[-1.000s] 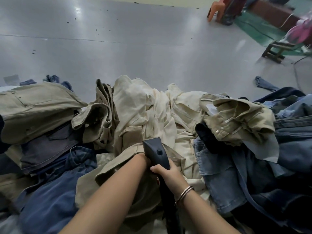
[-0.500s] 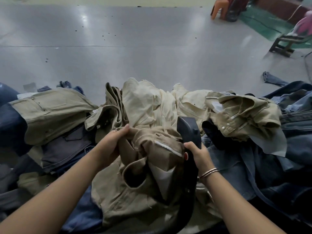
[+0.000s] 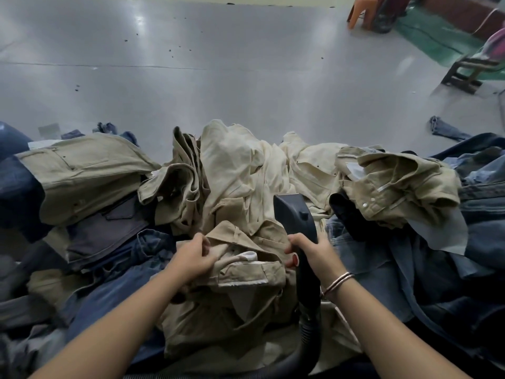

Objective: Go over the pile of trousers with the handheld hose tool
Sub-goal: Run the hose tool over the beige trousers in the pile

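A heap of trousers (image 3: 246, 170) in cream, khaki and blue denim spreads across the lower half of the view. My right hand (image 3: 311, 251) grips the dark handheld hose tool (image 3: 293, 214), whose head points away from me over the cream cloth. Its ribbed hose (image 3: 308, 337) runs down toward the bottom edge. My left hand (image 3: 194, 255) grips the waistband of a khaki pair of trousers (image 3: 240, 291) lying just left of the tool.
Bare grey floor (image 3: 218, 77) lies beyond the heap. An orange plastic stool (image 3: 360, 12) and a low wooden stool (image 3: 464, 72) stand at the far right. Blue jeans (image 3: 464, 255) pile up on the right, dark cloth on the left.
My left hand came out from under the heap and took hold of a khaki pair. The tool moved right and forward, then settled slightly lower beside that pair.
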`<state>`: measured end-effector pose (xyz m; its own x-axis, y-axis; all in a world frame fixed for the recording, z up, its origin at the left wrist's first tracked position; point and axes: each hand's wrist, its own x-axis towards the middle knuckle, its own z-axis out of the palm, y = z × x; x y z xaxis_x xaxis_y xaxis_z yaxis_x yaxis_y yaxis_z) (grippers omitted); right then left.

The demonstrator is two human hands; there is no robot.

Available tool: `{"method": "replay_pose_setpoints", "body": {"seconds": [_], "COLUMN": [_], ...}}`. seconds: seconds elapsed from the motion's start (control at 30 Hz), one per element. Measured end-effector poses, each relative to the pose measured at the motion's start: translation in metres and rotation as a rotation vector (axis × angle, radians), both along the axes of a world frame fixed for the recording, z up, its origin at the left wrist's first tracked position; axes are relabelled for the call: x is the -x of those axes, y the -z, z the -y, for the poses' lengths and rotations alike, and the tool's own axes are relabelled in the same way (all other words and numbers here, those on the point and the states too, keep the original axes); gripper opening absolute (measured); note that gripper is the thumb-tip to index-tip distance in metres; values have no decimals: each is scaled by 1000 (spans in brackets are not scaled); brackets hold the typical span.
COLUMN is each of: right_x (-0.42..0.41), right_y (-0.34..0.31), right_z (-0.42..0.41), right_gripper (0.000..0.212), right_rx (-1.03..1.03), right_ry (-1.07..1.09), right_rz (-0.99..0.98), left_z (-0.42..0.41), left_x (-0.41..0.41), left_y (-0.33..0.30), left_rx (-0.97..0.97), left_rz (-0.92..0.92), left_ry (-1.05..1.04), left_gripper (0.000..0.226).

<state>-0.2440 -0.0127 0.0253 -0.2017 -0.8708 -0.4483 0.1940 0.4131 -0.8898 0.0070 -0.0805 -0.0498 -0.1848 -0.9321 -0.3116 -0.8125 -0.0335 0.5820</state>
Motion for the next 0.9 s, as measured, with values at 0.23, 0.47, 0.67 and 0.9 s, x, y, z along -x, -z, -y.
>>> {"method": "replay_pose_setpoints", "body": {"seconds": [0.23, 0.47, 0.67, 0.9], "right_x": [-17, -37, -42, -13], "right_y": [2, 1, -15, -71], "right_z": [-10, -15, -10, -1], "right_gripper": [11, 19, 30, 26], "right_rx": [-37, -28, 134, 240], "right_ry": [-154, -262, -117, -13], "right_rz": [-31, -65, -24, 106], "left_z": [-13, -17, -18, -25], "left_x": [-26, 8, 43, 21], "left_y": [-10, -20, -94, -149], "left_rx": [567, 306, -212, -447], "left_rz": [308, 291, -786, -567], "left_ry": [670, 535, -15, 372], "left_gripper": [28, 26, 26, 26]}}
